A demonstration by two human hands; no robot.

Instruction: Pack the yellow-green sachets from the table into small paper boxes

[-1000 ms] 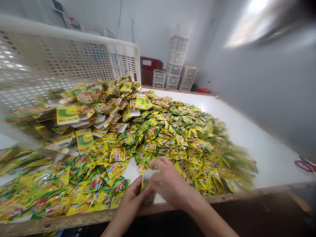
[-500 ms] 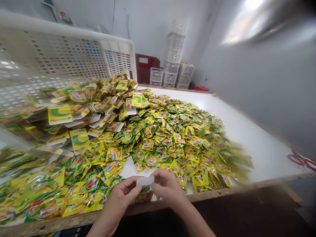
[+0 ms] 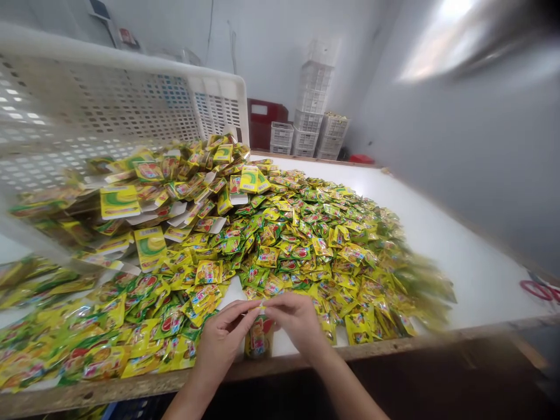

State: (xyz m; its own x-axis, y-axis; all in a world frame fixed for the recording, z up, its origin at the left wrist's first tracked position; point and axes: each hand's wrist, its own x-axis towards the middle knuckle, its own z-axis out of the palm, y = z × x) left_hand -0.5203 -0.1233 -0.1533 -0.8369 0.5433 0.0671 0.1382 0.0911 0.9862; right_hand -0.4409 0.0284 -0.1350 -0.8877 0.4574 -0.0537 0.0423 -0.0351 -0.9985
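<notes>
A small printed carton (image 3: 259, 341) stands upright at the front edge of the table, its printed side towards me. My left hand (image 3: 224, 335) pinches the carton's top edge from the left with thumb and forefinger. From the right, my right hand (image 3: 294, 324) grips the same top edge, its fingertips almost meeting the left ones. Only a sliver of white shows between them. Around both hands lie yellow and green candy sachets (image 3: 315, 245), heaped across the table.
At the left a white perforated crate (image 3: 221, 111) lies tipped, with flat yellow cartons (image 3: 120, 201) spilling from its mouth. Red-handled scissors (image 3: 536, 290) lie on the white table (image 3: 455, 245) at the right. Stacked crates (image 3: 306, 131) and a red bin (image 3: 265, 122) stand beyond.
The white flap that stood up between my fingers has been folded down at the carton's top. The carton's printed front shows more now. The view has shifted slightly.
</notes>
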